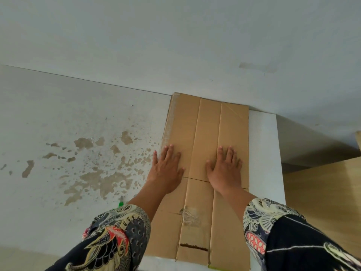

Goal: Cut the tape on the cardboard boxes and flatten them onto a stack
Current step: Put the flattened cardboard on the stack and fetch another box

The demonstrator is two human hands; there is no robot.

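On white table (261, 145), flattened cardboard box (207, 137), left hand (167, 169) and right hand (224, 167) pressing flat (fingers straight, gripping nothing), possibly green cutter (121, 203) nearby

Wall (175, 45) blocks beyond the flattened cardboard (207, 133); bare table (58, 118) (stained) lies open leftward.

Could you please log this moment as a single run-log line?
step: flattening | left hand: open, pressing cardboard | right hand: open, pressing cardboard | cardboard: flat on white table

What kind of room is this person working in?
Probably a plain home or storage room: a white table with worn, peeling paint against a bare wall, with flattened cardboard on it.
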